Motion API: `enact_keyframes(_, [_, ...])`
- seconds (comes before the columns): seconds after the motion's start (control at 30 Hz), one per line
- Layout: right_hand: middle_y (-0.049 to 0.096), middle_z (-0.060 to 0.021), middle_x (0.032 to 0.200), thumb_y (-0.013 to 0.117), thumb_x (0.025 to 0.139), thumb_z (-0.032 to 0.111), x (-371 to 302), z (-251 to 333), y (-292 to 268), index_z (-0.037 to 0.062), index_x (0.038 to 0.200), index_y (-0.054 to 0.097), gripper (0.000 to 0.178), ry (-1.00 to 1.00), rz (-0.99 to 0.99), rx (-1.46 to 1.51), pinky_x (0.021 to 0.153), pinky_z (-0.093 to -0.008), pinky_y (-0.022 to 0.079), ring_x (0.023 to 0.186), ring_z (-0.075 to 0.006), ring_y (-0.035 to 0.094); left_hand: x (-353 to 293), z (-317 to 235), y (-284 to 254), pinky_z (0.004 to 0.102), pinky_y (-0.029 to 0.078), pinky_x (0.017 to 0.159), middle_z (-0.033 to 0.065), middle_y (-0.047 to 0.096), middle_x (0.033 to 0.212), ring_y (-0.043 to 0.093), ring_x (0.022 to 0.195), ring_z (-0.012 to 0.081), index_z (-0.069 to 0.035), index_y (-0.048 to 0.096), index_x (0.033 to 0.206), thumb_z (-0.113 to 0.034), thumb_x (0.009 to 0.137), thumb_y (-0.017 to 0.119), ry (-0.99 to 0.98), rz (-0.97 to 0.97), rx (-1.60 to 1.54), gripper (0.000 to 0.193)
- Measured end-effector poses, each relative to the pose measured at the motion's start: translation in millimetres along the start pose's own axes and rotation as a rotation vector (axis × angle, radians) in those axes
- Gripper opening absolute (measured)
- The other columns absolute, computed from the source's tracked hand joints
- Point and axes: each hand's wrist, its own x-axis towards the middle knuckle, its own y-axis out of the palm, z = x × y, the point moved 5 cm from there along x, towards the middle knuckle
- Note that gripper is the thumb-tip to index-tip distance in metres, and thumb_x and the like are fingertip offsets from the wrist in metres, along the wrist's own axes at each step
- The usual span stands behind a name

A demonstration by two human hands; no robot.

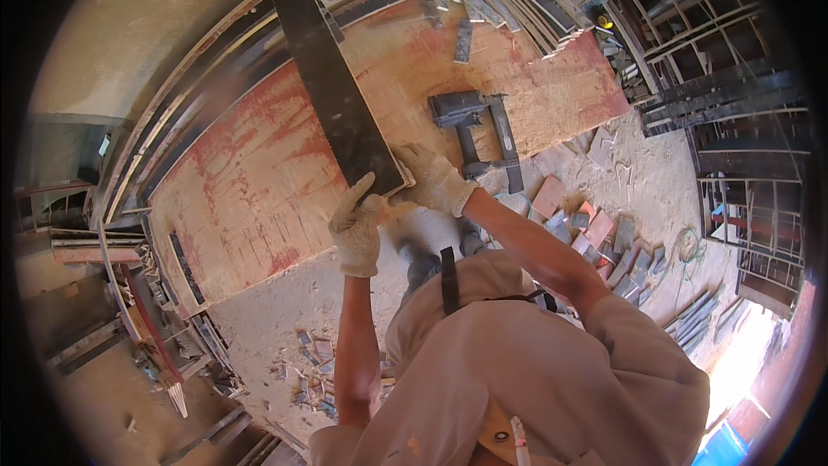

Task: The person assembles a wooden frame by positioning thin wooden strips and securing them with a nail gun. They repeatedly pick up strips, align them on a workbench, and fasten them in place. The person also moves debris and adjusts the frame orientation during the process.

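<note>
Ref pt = blk nail gun (459,109), which lay on the red-stained bench (250,181). Dk board (332,86), long + flat, was L of the gun, pointing away from the person; far end well past the gun, near end a bit nearer the person than the gun body. L hand (354,229), gloved, was L of the gun on the near side: fingers closed on the board's near end, one laid over the top face, others curled at the end edge. R hand (431,177), also gloved, sat btw board and gun, just on the near side of the gun: fingers against the board's R edge by the near corner, tips partly hidden, so can't tell if they gripped.

Rest, same ref: small dk block (463,40) was just beyond the gun; bundle of wood strips (522,13) further back, to its R. Long planks (164,121) were stacked well L. Offcut pile (599,229) was on the floor, R + nearer the person. Dk rack (729,99) stood far R.
</note>
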Motion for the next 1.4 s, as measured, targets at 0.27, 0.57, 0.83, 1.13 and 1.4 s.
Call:
enact_keyframes(0.27, [0.059, -0.0175, 0.129, 0.083, 0.076, 0.037, -7.7, 4.4, -2.0, 0.0071, 0.143, 0.051, 0.08, 0.043, 0.002, -0.04, 0.101, -0.0455, 0.051, 0.122, -0.0355, 0.058, -5.1, 8.1, 16.2, 0.0346, 0.059, 0.094, 0.0133, 0.069, 0.125, 0.068, 0.11, 0.0205, 0.003, 0.064, 0.134, 0.008, 0.087, 0.075, 0.097, -0.006, -0.128, 0.049])
enact_keyframes(0.57, [0.06, -0.0219, 0.124, 0.08, 0.079, 0.032, -7.6, 6.0, -2.4, 0.0062, 0.143, 0.049, 0.076, 0.077, -0.037, 0.057, 0.097, -0.0492, 0.052, 0.118, -0.0402, 0.058, -2.3, 6.9, 13.9, 0.0338, 0.059, 0.091, 0.0145, 0.071, 0.123, 0.07, 0.105, 0.0191, 0.003, 0.066, 0.132, 0.008, 0.083, 0.078, 0.144, -0.086, -0.033, 0.051])
enact_keyframes(0.83, [0.06, -0.021, 0.126, 0.08, 0.08, 0.031, -4.4, 17.0, -15.7, 0.0044, 0.143, 0.048, 0.076, 0.102, 0.048, -0.016, 0.101, -0.049, 0.049, 0.119, -0.0411, 0.056, -6.2, 8.6, 12.9, 0.0327, 0.058, 0.092, 0.0133, 0.072, 0.122, 0.07, 0.104, 0.0182, 0.001, 0.067, 0.132, 0.008, 0.083, 0.078, 0.146, -0.097, 0.016, 0.05])
enact_keyframes(1.13, [0.06, -0.0198, 0.129, 0.082, 0.078, 0.036, -3.1, 7.1, -11.2, 0.007, 0.142, 0.05, 0.077, 0.067, 0.025, 0.013, 0.102, -0.0493, 0.048, 0.12, -0.0413, 0.056, -7.4, 16.1, 13.9, 0.0328, 0.059, 0.09, 0.0132, 0.071, 0.121, 0.07, 0.104, 0.019, 0.001, 0.066, 0.133, 0.005, 0.087, 0.077, 0.18, -0.089, 0.063, 0.047])
enact_keyframes(1.4, [0.059, -0.0221, 0.131, 0.077, 0.082, 0.034, -10.7, -0.1, -24.4, 0.0064, 0.145, 0.047, 0.075, 0.12, 0.096, 0.035, 0.1, -0.049, 0.051, 0.122, -0.0412, 0.058, -10.9, 15.0, 22.8, 0.0329, 0.059, 0.09, 0.0146, 0.07, 0.124, 0.069, 0.106, 0.0204, 0.002, 0.066, 0.131, 0.007, 0.089, 0.073, 0.229, -0.133, 0.118, 0.043])
